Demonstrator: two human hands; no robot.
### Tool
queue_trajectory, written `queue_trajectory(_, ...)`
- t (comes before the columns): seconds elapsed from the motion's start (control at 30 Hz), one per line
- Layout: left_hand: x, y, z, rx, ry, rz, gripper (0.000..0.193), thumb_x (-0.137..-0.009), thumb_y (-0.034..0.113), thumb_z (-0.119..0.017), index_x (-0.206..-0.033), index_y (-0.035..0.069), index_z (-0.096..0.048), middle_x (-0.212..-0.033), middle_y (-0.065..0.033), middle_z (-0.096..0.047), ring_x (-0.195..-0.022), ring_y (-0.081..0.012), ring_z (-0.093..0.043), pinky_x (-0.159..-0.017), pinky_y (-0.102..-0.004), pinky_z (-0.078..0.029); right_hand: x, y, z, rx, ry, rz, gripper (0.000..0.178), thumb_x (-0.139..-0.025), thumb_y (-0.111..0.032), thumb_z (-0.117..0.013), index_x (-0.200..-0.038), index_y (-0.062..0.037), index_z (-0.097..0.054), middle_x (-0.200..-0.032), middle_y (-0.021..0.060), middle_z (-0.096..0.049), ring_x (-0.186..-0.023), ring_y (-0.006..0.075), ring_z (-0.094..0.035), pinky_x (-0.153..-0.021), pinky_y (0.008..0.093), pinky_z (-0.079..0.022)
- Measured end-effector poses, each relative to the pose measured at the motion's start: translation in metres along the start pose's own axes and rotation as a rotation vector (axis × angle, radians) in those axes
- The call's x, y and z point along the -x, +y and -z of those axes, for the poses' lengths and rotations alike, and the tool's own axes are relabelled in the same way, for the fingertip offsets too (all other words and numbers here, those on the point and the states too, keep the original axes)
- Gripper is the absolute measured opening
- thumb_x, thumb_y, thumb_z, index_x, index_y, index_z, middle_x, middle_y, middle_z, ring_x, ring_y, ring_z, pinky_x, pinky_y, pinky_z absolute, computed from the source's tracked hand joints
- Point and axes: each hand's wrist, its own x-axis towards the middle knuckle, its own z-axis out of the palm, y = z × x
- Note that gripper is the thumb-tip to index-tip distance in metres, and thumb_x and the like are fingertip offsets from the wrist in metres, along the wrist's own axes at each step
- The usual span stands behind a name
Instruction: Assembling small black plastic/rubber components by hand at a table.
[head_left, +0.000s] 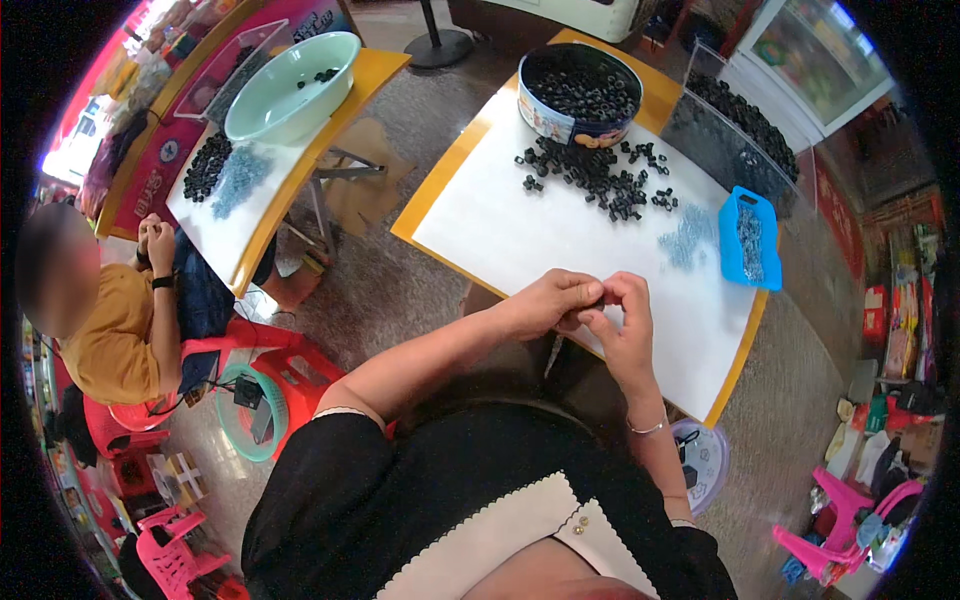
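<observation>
My left hand point(562, 300) and my right hand point(625, 325) meet over the near edge of the white-topped table point(480, 210). Between their fingertips is a small black piece point(599, 302), mostly covered by the fingers; both hands pinch it. Beyond them lies a loose pile of small black plastic pieces point(600, 180). To its right are scattered thin clear-blue pins point(688, 238), and beside those a blue plastic tray point(735, 255) holds more of the same pins. A round tin point(545, 125) filled with black pieces stands at the table's far side.
A clear bin point(690, 130) of black pieces adjoins the table's right side. Below the near edge sits a pale purple basin point(712, 465). At left, another person point(120, 320) works by a second table point(350, 110) with a pale green basin point(300, 115). A red stool point(300, 375) stands between us.
</observation>
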Motion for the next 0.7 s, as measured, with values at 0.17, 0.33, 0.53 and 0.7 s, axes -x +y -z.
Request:
queue_trajectory(0.17, 0.004, 0.004, -0.020, -0.437, 0.301, -0.245, 0.035, -0.096, 0.030, -0.046, -0.107, -0.001, -0.058, -0.082, -0.0007, -0.059, -0.064, -0.0051, -0.046, -0.055, -0.0204, -0.038, -0.003, 0.004, -0.006, -0.029, 0.048, 0.007, 0.028, -0.075, 0.002, -0.063, -0.101, -0.0013, -0.055, -0.108, 0.0111, -0.050, -0.090, 0.0195, -0.057, -0.080, 0.0293, -0.049)
queue_trajectory(0.33, 0.002, 0.002, -0.025, -0.352, 0.310, -0.345, 0.034, -0.096, 0.029, -0.047, -0.104, -0.002, -0.059, -0.081, -0.0016, -0.060, -0.064, -0.0063, -0.047, -0.056, -0.0216, -0.040, -0.002, -0.001, 0.000, -0.055, 0.042, -0.020, 0.025, -0.074, 0.001, -0.065, -0.098, -0.0024, -0.058, -0.104, 0.0091, -0.054, -0.088, 0.0184, -0.059, -0.078, 0.0288, -0.050)
queue_trajectory(0.53, -0.005, 0.009, -0.017, -0.061, 0.159, -0.130, 0.035, -0.095, 0.034, -0.047, -0.103, 0.002, -0.058, -0.077, 0.0008, -0.053, -0.066, -0.0079, -0.047, -0.061, -0.0220, -0.040, -0.009, 0.009, 0.005, 0.199, 0.126, 0.072, 0.021, -0.076, -0.001, -0.063, -0.097, -0.0014, -0.059, -0.101, 0.0098, -0.057, -0.089, 0.0202, -0.059, -0.078, 0.0304, -0.049)
queue_trajectory(0.7, -0.014, 0.017, 0.004, 0.244, 0.081, -0.124, 0.029, -0.094, 0.019, -0.048, -0.113, -0.002, -0.057, -0.086, -0.0061, -0.059, -0.067, -0.0113, -0.054, -0.065, -0.0216, -0.048, -0.021, 0.011, 0.016, -0.044, 0.100, -0.084, 0.018, -0.081, -0.005, -0.060, -0.098, -0.0014, -0.060, -0.101, 0.0084, -0.060, -0.089, 0.0158, -0.058, -0.079, 0.0278, -0.047)
